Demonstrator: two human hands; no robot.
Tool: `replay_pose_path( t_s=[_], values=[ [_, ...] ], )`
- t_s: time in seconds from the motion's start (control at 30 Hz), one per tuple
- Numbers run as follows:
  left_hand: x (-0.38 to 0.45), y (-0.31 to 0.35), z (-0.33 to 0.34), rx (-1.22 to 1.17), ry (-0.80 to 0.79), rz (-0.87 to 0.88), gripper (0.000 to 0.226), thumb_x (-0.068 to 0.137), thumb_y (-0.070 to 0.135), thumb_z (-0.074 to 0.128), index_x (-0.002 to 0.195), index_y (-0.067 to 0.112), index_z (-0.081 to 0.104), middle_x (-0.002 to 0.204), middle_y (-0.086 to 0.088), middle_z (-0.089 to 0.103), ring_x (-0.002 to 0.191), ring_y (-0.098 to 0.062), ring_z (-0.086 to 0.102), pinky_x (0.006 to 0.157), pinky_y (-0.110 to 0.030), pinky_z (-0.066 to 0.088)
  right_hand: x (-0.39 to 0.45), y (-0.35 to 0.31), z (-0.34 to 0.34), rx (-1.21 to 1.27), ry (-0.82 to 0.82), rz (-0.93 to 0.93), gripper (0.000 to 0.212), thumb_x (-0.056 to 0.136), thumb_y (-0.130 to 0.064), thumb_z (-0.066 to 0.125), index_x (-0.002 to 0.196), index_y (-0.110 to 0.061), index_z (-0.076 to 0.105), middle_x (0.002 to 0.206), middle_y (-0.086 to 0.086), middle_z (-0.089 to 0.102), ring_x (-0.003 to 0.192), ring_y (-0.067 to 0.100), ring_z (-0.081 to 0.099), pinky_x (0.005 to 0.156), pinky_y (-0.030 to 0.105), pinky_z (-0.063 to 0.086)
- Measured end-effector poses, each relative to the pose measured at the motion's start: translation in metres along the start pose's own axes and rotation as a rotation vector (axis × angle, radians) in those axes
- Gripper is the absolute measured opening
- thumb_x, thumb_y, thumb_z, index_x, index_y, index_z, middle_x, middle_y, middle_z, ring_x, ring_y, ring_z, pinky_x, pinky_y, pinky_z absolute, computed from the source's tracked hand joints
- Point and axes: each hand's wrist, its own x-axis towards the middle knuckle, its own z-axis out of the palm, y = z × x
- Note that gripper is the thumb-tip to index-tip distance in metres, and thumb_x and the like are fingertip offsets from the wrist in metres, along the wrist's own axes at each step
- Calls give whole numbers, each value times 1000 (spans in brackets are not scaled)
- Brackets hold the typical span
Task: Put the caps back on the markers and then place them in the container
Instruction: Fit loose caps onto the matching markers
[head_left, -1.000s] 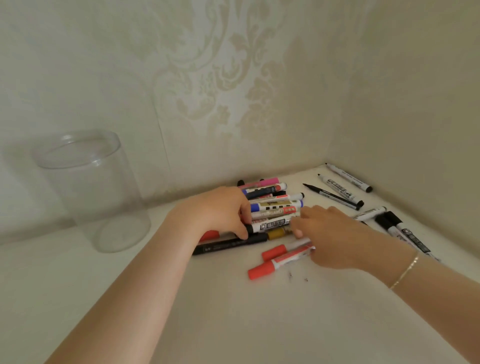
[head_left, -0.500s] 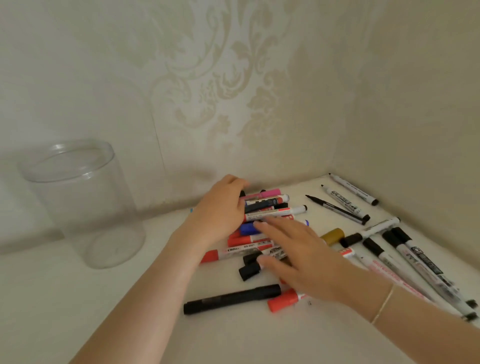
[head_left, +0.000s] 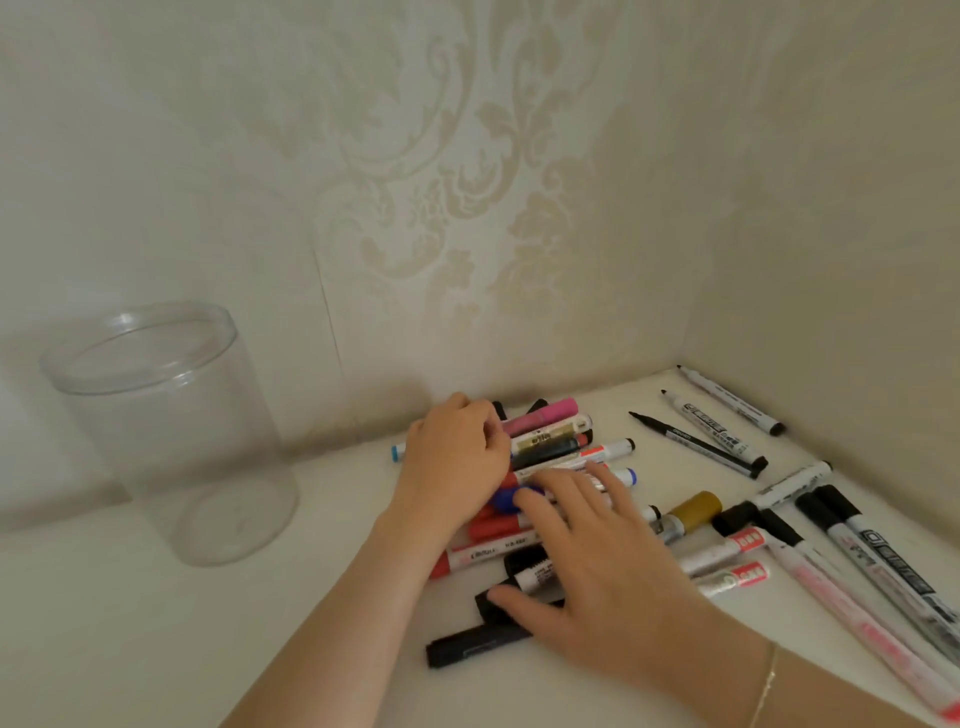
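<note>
The left hand (head_left: 457, 457) lies on the heap of markers (head_left: 556, 447) by the wall, its grip curled over their ends. The right hand (head_left: 597, 566), at five o'clock of it, rests flat with spread fingers. The clear container (head_left: 171, 436) stands upright at nine o'clock on the bench (head_left: 156, 649).

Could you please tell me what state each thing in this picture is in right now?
clear container: upright, open, nothing inside.
pile of markers: loose on the table, under both hands.
thin black pen: uncapped, tip bare.
black marker: capped, lying alone.
left hand: curled over the pile's far end.
right hand: fingers spread flat on markers.
</note>
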Motion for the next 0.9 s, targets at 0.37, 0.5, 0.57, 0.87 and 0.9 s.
replay_pose_path(
  t_s=[0.37, 0.5, 0.57, 0.87, 0.9],
  values=[
    [30, -2, -23, 240, -482, -134, 27, 85, 23, 52, 110, 18, 60, 115, -8, 57, 103, -25, 56, 90, -36, 47, 9, 1, 6, 2, -51, 186, 73, 90, -71, 21, 135, -23, 53, 140, 7, 51, 129, 26, 48, 101, 50, 41],
    [44, 3, -31, 351, -547, -209, 30, 92, 20, 46, 110, 2, 62, 116, -16, 63, 101, -28, 59, 73, -27, 41, 13, -15, 17, 5, 36, 166, 72, 89, -71, 24, 119, -20, 66, 126, 10, 63, 117, 28, 59, 92, 53, 49],
    [53, 9, -22, 303, -491, -201, 31, 96, 27, 46, 107, 4, 62, 110, -14, 64, 91, -26, 57, 71, -26, 39, 14, -22, 23, 0, 99, 156, 73, 89, -69, 22, 118, -19, 66, 127, 11, 62, 118, 29, 59, 100, 51, 44],
    [72, 30, 16, 48, -494, -147, 28, 98, 31, 45, 84, 9, 55, 79, -12, 57, 72, -19, 51, 59, -27, 37, 29, -15, 20, 541, 425, 147, 42, 78, -17, 39, 113, -21, 61, 114, -7, 57, 105, 10, 54, 91, 32, 47],
    [72, 31, 19, -9, -501, -131, 21, 98, 26, 45, 95, 10, 58, 86, -9, 57, 80, -19, 53, 68, -28, 42, 29, -6, 17, 570, 460, 167, 39, 79, -17, 38, 110, -23, 61, 111, -10, 56, 102, 7, 53, 89, 30, 48]
  ],
)
